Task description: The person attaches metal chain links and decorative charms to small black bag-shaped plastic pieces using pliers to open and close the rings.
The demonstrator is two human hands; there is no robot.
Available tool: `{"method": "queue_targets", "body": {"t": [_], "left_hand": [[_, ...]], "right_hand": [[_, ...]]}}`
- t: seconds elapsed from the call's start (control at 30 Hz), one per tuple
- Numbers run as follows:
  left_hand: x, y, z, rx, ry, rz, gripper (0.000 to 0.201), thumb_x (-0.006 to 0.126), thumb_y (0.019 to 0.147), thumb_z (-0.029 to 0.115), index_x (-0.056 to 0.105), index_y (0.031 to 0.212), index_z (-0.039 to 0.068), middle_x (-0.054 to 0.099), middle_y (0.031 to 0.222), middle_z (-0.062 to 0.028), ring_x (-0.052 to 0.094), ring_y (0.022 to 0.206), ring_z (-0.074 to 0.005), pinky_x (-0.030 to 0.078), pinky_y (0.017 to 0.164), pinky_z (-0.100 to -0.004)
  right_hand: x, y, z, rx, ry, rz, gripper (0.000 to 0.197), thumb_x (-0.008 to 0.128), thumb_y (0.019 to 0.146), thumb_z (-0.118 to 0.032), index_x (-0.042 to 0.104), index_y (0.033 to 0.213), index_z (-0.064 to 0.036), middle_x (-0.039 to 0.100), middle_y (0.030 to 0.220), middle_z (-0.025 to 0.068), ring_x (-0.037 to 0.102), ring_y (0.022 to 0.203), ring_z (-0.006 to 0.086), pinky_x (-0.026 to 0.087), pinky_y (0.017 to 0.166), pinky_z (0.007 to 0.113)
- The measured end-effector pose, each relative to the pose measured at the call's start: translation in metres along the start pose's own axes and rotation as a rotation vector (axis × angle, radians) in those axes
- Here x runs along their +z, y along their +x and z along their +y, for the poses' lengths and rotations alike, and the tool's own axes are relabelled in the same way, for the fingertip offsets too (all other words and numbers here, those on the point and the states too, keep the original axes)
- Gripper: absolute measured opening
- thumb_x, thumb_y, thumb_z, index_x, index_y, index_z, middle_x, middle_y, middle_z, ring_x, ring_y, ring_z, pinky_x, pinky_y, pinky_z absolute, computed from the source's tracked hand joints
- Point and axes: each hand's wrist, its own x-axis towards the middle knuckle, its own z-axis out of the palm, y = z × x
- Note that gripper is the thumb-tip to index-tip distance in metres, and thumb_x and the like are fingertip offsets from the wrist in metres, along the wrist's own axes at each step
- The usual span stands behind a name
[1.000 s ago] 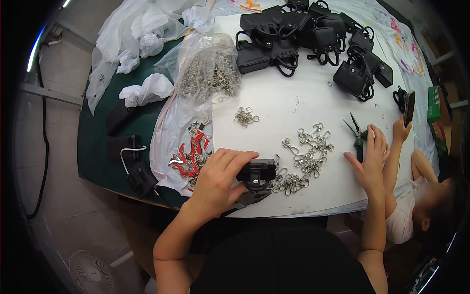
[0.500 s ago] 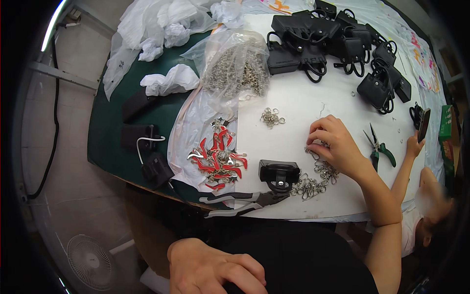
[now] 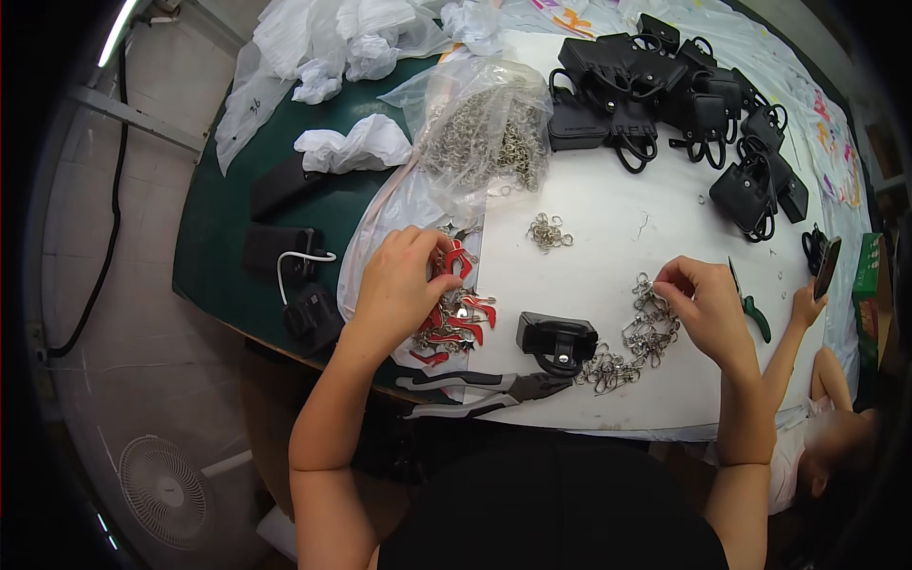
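At the left heap of red high-heel-shaped charms [image 3: 464, 331] with metal fittings, my left hand [image 3: 394, 285] is closed, thumb and fingers pinching a red charm [image 3: 458, 260]. My right hand [image 3: 703, 309] is closed in a pinch at the upper end of a loose pile of silver metal clasps [image 3: 651, 332], its fingertips on a clasp [image 3: 643, 281]. Between the hands sits a small black case [image 3: 551, 334] with a snap strap. Grey-handled pliers [image 3: 503, 384] lie in front of it. A small cluster of metal rings [image 3: 548, 232] lies farther back.
A clear bag of metal chains or clasps [image 3: 489, 133] stands at the back. Several black cases with cords [image 3: 617, 90] fill the back right. Green-handled pliers [image 3: 755, 318] lie behind my right hand. At right, another person's hand [image 3: 807, 304] holds a phone [image 3: 828, 269].
My left hand has risen from my lap to the red charms and pinches one. My right hand has shifted right along the clasps, which now stretch farther up. The view has shifted slightly.
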Motion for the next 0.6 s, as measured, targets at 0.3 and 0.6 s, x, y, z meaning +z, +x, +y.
{"method": "queue_targets", "body": {"t": [0.3,0.6], "left_hand": [[-0.012,0.01,0.0,-0.215,-0.809,-0.076,0.021,0.075,0.087,0.015,0.063,0.096,0.001,0.073,0.092,-0.0125,0.069,0.075,-0.0171,0.055,0.071,-0.0317],[-0.019,0.007,0.027,-0.149,-1.287,-0.019,0.015,0.062,0.098,0.011,0.056,0.106,0.0,0.072,0.095,-0.0181,0.074,0.085,-0.0237,0.06,0.078,-0.0346]], "right_hand": [[0.0,0.002,0.015,0.134,0.292,-0.1,0.009,0.07,0.085,-0.005,0.069,0.087,0.004,0.069,0.07,0.0057,0.062,0.063,0.0081,0.048,0.059,0.024],[-0.005,0.002,0.029,0.125,0.512,0.031,0.008,0.069,0.084,-0.003,0.07,0.085,0.0048,0.068,0.069,0.0051,0.062,0.059,0.0081,0.049,0.056,0.023]]}}
